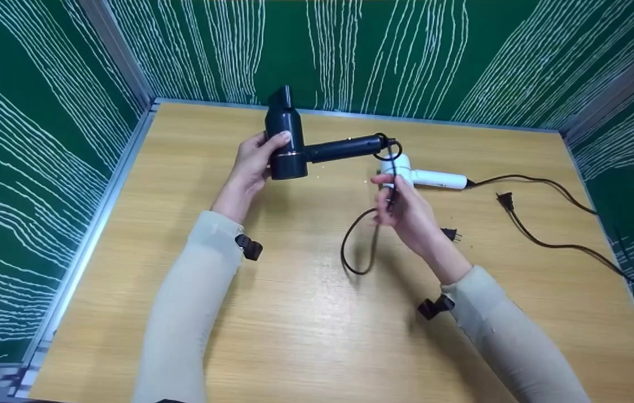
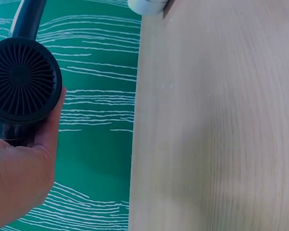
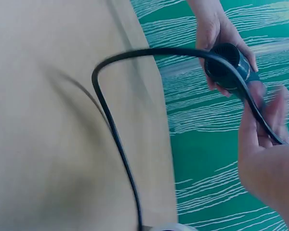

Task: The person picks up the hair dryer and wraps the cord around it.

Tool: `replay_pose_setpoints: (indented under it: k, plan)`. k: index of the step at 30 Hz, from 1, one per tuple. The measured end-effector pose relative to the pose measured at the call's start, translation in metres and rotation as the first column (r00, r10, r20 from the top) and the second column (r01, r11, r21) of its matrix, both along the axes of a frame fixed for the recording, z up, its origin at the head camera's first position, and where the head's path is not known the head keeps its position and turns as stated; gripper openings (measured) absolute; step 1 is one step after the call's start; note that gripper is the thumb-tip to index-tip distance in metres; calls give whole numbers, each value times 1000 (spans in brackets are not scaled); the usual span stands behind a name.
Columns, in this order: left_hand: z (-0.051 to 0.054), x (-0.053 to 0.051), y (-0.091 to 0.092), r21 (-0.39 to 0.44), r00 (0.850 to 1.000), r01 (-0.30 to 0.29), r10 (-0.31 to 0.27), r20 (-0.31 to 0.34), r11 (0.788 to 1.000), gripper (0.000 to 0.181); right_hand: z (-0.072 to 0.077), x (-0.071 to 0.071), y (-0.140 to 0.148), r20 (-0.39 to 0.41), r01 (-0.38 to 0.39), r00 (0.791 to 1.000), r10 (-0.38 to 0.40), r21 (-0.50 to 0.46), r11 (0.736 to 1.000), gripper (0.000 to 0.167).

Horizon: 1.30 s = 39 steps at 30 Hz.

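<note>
Left hand (image 1: 255, 159) grips the black hair dryer (image 1: 293, 146), probably steadying it — right hand (image 1: 409, 218) holds the cord (image 3: 156, 52), likely controlling slack.

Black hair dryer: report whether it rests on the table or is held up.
Held up: the left grip holds the black hair dryer, and both wrist views show it against the green wall.

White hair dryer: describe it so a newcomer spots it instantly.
On the light-brown wooden table in the head view, look right of centre, toward the green wall. There lies a white, round-headed hair dryer, its black cord trailing right. Its white colour distinguishes it from the black hair dryer held up to its left.
</note>
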<state>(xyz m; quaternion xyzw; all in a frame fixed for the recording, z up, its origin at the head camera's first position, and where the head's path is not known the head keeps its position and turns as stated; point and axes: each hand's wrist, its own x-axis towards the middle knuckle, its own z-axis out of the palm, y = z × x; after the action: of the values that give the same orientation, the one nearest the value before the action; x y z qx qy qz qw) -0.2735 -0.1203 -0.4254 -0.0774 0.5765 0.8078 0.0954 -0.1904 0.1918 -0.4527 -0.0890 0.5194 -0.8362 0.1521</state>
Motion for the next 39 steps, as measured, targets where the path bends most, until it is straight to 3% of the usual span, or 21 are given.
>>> replay_pose_setpoints:
  k: [3,9,18,22,28,39]
  plan:
    - [-1,0,0,-14,1000,7,-7,-1,1000,62,6,-4,0,-48,27,999,-22,97,995,35]
    - [-3,0,0,-55,1000,7,-6,18,998,65,15,-13,2,-155,7,987,30,237,971,31]
    - [-1,-2,1,-61,999,-39,41,29,997,68,3,-8,2,-162,-24,983,83,336,941,28]
    - [2,-2,1,-40,998,-60,61,22,997,64,-9,-4,4,-104,-56,990,96,332,942,28]
    - [4,-2,2,-18,998,-63,63,7,998,62,-26,-1,6,-24,-77,996,86,260,962,29]
    - [4,-1,1,9,998,-49,49,-27,999,59,-41,4,5,36,-87,996,82,199,976,29]
